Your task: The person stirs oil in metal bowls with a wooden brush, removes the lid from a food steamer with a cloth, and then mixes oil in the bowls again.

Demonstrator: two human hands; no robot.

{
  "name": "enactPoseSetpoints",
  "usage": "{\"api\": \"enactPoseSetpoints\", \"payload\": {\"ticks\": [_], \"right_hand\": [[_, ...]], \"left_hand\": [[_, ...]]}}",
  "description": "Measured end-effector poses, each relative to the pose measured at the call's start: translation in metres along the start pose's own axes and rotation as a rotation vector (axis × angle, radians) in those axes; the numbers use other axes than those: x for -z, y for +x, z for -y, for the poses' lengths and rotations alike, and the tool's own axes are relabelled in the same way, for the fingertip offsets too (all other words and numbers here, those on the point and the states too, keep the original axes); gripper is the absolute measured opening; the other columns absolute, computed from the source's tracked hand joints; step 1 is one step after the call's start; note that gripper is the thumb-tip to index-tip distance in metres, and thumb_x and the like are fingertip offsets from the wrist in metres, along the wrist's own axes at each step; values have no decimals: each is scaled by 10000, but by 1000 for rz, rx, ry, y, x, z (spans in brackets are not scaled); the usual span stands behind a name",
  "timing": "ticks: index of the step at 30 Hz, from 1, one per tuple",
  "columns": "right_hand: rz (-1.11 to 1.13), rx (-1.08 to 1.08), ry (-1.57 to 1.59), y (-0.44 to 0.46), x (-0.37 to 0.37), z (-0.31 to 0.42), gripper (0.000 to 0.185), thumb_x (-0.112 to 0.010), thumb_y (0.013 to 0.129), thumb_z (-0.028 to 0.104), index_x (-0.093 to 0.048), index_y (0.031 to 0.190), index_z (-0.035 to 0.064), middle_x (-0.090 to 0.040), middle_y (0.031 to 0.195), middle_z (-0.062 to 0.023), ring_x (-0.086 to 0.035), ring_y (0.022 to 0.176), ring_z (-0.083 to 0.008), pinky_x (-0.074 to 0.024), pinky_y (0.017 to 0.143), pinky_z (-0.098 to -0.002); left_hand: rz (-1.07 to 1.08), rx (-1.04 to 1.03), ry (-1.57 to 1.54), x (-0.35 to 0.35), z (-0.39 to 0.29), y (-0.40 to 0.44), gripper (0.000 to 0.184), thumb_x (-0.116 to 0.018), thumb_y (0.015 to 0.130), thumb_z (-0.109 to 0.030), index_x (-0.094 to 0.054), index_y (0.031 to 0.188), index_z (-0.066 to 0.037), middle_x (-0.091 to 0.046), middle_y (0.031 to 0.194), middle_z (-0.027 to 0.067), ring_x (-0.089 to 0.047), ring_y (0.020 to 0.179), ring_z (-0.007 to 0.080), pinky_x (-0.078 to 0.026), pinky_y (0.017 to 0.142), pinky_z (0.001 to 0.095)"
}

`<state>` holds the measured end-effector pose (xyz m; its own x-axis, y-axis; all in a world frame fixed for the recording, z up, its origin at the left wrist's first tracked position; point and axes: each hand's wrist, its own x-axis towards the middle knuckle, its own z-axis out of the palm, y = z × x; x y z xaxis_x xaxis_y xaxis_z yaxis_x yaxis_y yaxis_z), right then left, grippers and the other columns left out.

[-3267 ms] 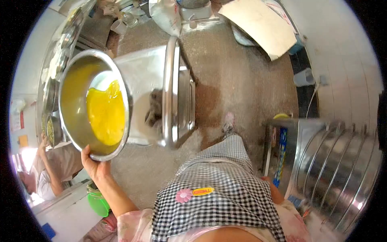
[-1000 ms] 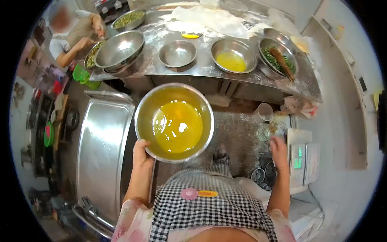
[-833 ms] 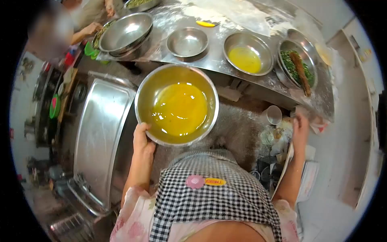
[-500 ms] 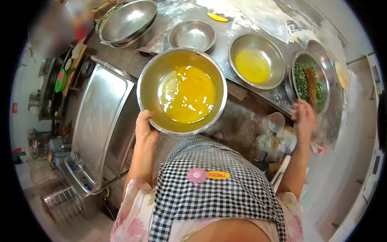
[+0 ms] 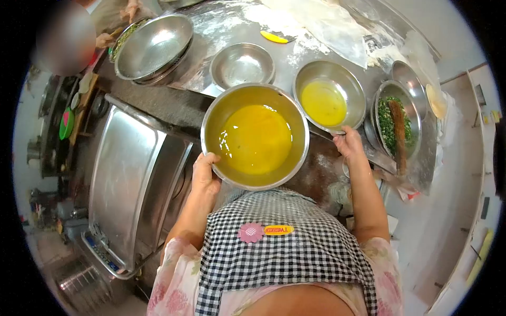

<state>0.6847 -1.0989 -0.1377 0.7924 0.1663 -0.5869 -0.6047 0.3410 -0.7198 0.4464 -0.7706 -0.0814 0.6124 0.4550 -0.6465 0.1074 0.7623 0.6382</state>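
Observation:
A large steel bowl (image 5: 213, 118) of yellow liquid (image 5: 255, 139), like oil or beaten egg, hangs in front of the apron. My left hand (image 5: 205, 174) grips its rim at the lower left, thumb over the edge. To the right, a smaller steel bowl (image 5: 354, 87) holds a shallow pool of similar yellow liquid (image 5: 323, 102). My right hand (image 5: 349, 145) is closed on that bowl's near rim at the table edge. Beside it stands a steel bowl (image 5: 414, 124) of chopped greens (image 5: 387, 124) with a brown bristle-like whisk (image 5: 399, 134) in it.
A small steel bowl (image 5: 242, 66) sits on the floured steel table (image 5: 211, 26). Stacked bowls (image 5: 155, 47) stand farther left, near another person's hand (image 5: 104, 40). A yellow-handled blade (image 5: 275, 37) lies at the back. A steel lidded unit (image 5: 124, 174) is at my left.
My right hand has moved left from beside the greens to the smaller bowl's rim and closed on it. The large bowl in my left hand has shifted slightly right and lower in view.

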Motion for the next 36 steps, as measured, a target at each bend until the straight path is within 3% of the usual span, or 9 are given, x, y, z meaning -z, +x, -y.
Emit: {"api": "enactPoseSetpoints", "payload": {"ticks": [2, 4, 9, 15, 18, 25, 29, 36], "right_hand": [[13, 54, -42, -5, -8, 12, 327, -495, 916, 110, -440, 1224, 14, -604, 1032, -143, -606, 761, -238, -437, 500, -281], [8, 91, -60, -11, -14, 29, 325, -495, 903, 100, -448, 1212, 12, -599, 1031, -137, -595, 767, -231, -438, 515, -281], [48, 39, 120, -3, -12, 51, 326, -502, 876, 81, -448, 1187, -2, -582, 1030, -146, -570, 811, -224, -441, 550, -287], [-50, 56, 53, -23, -37, 51, 302, -529, 873, 88, -462, 1150, -9, -587, 988, -153, -570, 768, -218, -441, 528, -286], [27, 109, 40, -38, -42, 61, 304, -545, 866, 85, -474, 1143, -20, -600, 937, -144, -570, 718, -212, -446, 522, -286], [-49, 369, -265, -77, -53, 88, 299, -481, 874, 74, -486, 1132, -77, -615, 1001, -185, -632, 698, -228, -529, 474, -305], [-152, 553, -364, -84, -47, 96, 272, -448, 895, 72, -510, 1097, -100, -628, 949, -176, -637, 661, -205, -554, 465, -275], [-268, 799, -605, -99, -47, 108, 280, -430, 921, 80, -503, 1132, -88, -620, 982, -158, -637, 687, -187, -566, 491, -254]], "left_hand": [[64, 11, 30, -1, 2, 3, 318, -526, 716, 5, -525, 1033, -21, -567, 1000, 96, -561, 919, 244, -475, 853, 384], [85, -118, 133, -19, 2, -11, 316, -525, 711, 9, -522, 1025, -26, -574, 1008, 97, -567, 931, 242, -477, 856, 385], [166, -74, 162, -32, 6, 2, 323, -527, 708, 9, -517, 1029, -28, -575, 999, 94, -572, 918, 236, -483, 843, 381], [120, 118, 78, -46, 8, 26, 320, -521, 721, 17, -513, 1039, -11, -574, 1006, 100, -577, 910, 232, -497, 823, 371], [118, 136, 108, -62, 6, 25, 298, -515, 724, 34, -522, 1019, -7, -584, 957, 94, -596, 850, 219, -514, 772, 340], [193, 182, 56, -89, 33, 72, 200, -527, 704, 12, -539, 903, 0, -585, 847, 98, -603, 720, 217, -527, 628, 330], [235, 218, 22, -115, 41, 87, 250, -534, 670, 22, -544, 919, 32, -590, 872, 125, -607, 748, 267, -539, 683, 366], [329, 213, -43, -151, 56, 117, 298, -526, 667, 40, -542, 965, 37, -588, 920, 129, -623, 803, 261, -554, 714, 366]]}}
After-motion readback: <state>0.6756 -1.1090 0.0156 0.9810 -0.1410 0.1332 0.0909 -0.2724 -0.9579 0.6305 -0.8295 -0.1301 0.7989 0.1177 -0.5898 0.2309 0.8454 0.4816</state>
